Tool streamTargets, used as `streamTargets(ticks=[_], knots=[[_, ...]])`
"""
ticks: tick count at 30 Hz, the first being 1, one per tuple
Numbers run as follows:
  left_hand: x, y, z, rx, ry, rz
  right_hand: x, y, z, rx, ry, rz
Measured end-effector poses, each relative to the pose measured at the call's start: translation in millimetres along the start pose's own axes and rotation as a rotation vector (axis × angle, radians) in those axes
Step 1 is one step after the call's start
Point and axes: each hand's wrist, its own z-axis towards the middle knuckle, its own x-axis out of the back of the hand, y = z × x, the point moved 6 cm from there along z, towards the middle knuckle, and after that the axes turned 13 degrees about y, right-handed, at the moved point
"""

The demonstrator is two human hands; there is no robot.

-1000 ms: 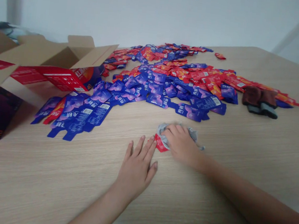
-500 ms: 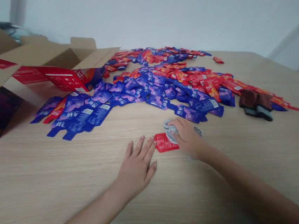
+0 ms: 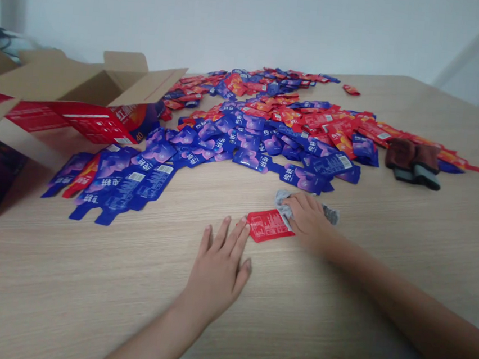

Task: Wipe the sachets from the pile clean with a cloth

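Note:
My left hand (image 3: 221, 262) lies flat on the table with its fingers stretched out. Its fingertips rest on the left end of a red sachet (image 3: 269, 226), printed in white on the side facing up. At the right end of that sachet, my right hand (image 3: 307, 217) is closed over a crumpled grey cloth (image 3: 285, 202). Part of the cloth covers the sachet's right edge, and a darker patch of it sticks out past the hand. Several blue and purple sachets (image 3: 307, 177) lie just beyond the right hand.
A heap of red and blue sachets (image 3: 248, 132) spreads across the wooden table (image 3: 85, 289). Overlapping blue sachets (image 3: 124, 182) lie on the left, beside open cardboard boxes (image 3: 83, 82). A brown and grey folded fabric item (image 3: 414, 161) rests on the right. Behind the table is a pale wall (image 3: 254, 23).
My right hand and the grey cloth have slid to the right across the red sachet, baring more of its print. The left hand keeps its place.

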Motion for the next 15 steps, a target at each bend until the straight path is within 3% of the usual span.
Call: streamTargets(ticks=[4,7,11,15], knots=[[0.9,1,1,-0.022,0.015,0.02,5,15,1,-0.025,-0.033,0.048],[1.8,2,1,-0.039,0.032,0.027,15,7,16,-0.081,0.024,0.118],[0.4,1,0,-0.043,0.035,0.029,16,-46,28,0.039,0.059,0.242],[-1.4,-1,0,-0.016,0.003,0.011,1,-89,18,0.207,-0.024,0.072]])
